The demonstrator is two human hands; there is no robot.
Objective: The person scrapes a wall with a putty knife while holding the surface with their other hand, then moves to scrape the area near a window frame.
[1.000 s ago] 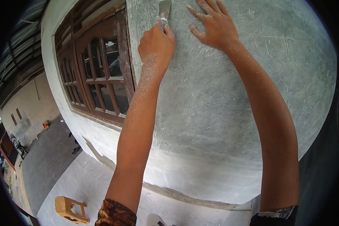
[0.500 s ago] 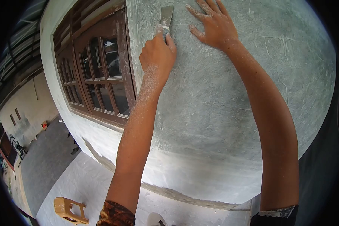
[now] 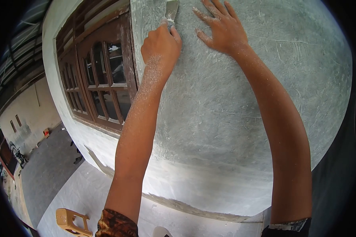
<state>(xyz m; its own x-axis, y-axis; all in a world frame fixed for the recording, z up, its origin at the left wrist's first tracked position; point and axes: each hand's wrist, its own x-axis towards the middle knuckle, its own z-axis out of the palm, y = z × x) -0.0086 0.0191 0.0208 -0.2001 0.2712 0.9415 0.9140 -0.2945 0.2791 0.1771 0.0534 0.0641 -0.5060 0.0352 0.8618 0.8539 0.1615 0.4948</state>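
My left hand [image 3: 161,45] is closed round the handle of a putty knife [image 3: 171,10]. Its flat metal blade points up along the grey wall [image 3: 217,114], a short way right of the window frame. White bits cling to the blade's base, and pale dust coats my left hand and forearm. To the right, my right hand [image 3: 224,31] lies on the wall with its fingers spread, holding nothing. The wall surface is mottled and scratched, with thin raised lines on the right.
A brown wooden window [image 3: 103,75] with glass panes is set in the wall at left. A tan plastic stool [image 3: 73,222] stands on the pale floor [image 3: 85,183] at lower left. Further off are a dark paved yard [image 3: 47,170] and a bicycle [image 3: 17,154].
My left hand and the putty knife have moved up and slightly left along the wall. My right hand stays spread on the wall, in nearly the same place.
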